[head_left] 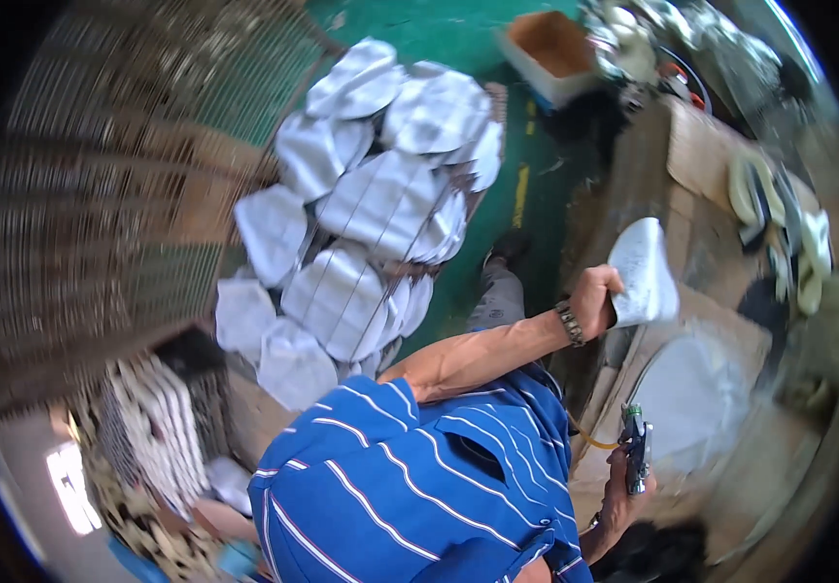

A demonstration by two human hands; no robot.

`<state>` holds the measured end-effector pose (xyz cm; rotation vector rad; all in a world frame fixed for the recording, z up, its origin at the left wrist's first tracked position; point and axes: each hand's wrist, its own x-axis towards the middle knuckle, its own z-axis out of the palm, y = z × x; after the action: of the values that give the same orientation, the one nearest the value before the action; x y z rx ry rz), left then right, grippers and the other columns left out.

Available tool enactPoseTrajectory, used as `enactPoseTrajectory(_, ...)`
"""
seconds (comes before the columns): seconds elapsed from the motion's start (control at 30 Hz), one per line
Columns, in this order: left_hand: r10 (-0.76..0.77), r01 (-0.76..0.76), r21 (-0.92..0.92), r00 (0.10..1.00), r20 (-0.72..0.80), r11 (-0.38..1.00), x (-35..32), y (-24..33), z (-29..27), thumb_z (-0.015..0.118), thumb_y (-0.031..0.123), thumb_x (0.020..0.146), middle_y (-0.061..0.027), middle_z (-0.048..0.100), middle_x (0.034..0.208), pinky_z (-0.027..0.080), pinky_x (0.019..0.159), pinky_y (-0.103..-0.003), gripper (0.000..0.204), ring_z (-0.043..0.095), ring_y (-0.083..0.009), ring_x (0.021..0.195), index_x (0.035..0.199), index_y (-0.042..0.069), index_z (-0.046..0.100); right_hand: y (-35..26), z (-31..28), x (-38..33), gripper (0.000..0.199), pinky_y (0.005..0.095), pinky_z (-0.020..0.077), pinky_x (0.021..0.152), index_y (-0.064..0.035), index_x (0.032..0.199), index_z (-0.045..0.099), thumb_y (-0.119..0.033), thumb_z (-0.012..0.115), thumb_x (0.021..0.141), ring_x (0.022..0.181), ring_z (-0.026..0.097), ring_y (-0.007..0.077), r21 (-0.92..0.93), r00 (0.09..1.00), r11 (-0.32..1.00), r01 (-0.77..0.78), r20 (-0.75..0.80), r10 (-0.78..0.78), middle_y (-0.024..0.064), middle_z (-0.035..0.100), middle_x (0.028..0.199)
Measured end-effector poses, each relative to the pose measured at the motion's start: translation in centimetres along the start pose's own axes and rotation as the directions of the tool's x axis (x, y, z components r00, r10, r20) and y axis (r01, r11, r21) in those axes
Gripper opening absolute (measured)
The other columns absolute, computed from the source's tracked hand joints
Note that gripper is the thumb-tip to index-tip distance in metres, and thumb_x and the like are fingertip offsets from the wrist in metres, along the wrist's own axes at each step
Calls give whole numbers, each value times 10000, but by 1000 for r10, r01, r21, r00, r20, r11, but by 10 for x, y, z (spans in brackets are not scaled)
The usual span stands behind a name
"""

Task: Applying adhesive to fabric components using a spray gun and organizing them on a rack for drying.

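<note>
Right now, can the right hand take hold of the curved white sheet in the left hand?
Probably not to grasp: the right hand holds a silver metal spray gun, though nothing visible blocks the space toward the curved white sheet in the left hand.

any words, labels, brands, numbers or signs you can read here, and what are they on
No text can be read in this view.
White piece in the left hand: dark specks, too blurred to tell whether they are print.
Grey trouser leg: a mark, too small to read.
Spray gun in the right hand: no legible lettering.
</note>
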<state>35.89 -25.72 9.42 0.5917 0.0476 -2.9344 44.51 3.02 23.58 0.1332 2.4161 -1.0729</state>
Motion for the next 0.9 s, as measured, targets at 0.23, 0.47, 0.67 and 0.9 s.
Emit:
enactPoseTrajectory(0.23,568,-585,-99,808,-153,805,-59,143,-36,567,51,698,-86,694,967,539,959,-439,291,681,-288,948,970,12,661,-78,47,45,269,275,384,592,-36,1044,738,-272,787,924,672,514,79,-110,925,932,346,205,-319,-15,646,787)
enactPoseTrajectory(0.47,871,-923,-145,385,-304,357,-160,265,-70,578,25,704,-90,688,1003,547,954,-438,331,673,-286,989,1027,9,647,-121,89,58,300,303,488,706,12,1196,704,-154,701,946,780,618,153,-275,852,839,469,393,-347,79,689,879)
enactPoseTrajectory(0.67,939,-1000,-27,19,-344,11,-266,299,-116,578,40,690,-110,663,1246,471,1092,-494,567,606,-319,1196,1253,-23,609,-150,121,61,474,308,522,771,-29,1382,660,-169,728,935,846,663,181,-253,773,788,562,500,-391,107,733,971)
enactPoseTrajectory(0.9,707,-966,206,-256,-659,-158,-353,215,-349,591,39,673,-149,665,1212,574,933,-523,578,660,-361,1117,1249,10,613,-159,128,55,556,349,537,903,-94,1483,587,-115,715,943,1001,699,211,-281,740,791,543,605,-293,155,745,1120)
